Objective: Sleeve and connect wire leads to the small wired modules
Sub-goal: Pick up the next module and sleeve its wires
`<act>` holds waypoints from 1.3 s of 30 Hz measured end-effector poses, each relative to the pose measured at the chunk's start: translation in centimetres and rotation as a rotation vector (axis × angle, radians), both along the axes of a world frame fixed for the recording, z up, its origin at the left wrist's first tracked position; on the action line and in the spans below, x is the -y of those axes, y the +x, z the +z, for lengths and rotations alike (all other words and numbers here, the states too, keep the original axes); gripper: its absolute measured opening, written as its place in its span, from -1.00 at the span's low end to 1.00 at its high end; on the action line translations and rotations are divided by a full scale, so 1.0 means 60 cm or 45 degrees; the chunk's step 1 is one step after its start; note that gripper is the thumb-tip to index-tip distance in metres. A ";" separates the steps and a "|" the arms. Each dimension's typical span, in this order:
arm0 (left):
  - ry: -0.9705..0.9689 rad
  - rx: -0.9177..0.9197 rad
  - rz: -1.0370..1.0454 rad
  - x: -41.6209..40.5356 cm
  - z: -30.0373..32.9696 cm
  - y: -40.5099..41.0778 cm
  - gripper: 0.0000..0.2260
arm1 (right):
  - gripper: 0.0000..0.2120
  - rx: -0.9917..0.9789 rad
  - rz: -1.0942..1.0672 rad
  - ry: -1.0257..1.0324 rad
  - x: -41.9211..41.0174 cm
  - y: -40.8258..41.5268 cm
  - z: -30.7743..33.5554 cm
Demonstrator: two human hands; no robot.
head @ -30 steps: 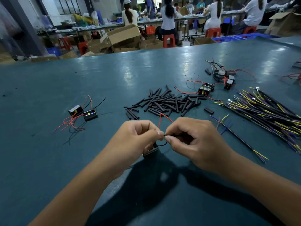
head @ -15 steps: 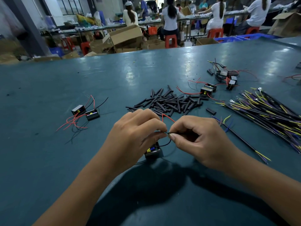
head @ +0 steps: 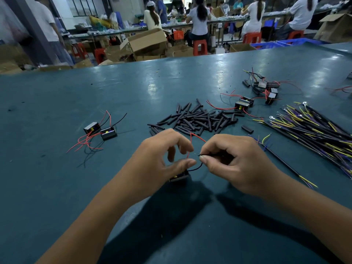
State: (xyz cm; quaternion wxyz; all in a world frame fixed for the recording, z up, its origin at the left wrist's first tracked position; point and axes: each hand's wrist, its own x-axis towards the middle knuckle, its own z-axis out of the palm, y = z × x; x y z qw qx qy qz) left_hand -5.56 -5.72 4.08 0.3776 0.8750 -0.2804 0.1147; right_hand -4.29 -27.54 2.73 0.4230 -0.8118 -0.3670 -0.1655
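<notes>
Small module, black with a yellow spot, near the middle of the tabletop toward the near edge, half hidden under the left hand. Black lead curling up from it to the right hand, pinched there between thumb and forefinger, bare tip poking out leftward. Red lead arching over both hands. Left hand curled, thumb and forefinger tips a little apart; cannot tell whether anything is held between them, possibly the red lead passing through.

Step in hand, by the look of it: joining or sleeving the black lead. Next move calls for bringing the left fingertips back onto the bare tip, steady and fine, then slipping on a tube from the pile of black tubes just beyond the hands. Striped wires heaped along the right edge; two modules toward the left, more modules farther right.

Against half a second ago: left fingers then tight against the right at the wire tip, now drawn back and loosened, gap opened. Right pinch unchanged. Module in the same spot.
</notes>
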 end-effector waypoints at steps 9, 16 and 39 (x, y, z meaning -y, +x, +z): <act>0.418 0.825 0.054 0.002 0.001 0.002 -0.83 | -0.94 -0.072 0.031 0.027 0.002 -0.001 0.001; 0.229 0.605 0.030 0.008 0.001 -0.003 -0.91 | -0.94 -0.037 0.032 0.025 0.000 -0.005 0.005; 0.434 0.974 0.054 0.012 0.000 0.000 -0.95 | -0.93 -0.275 0.135 0.140 0.001 -0.006 0.001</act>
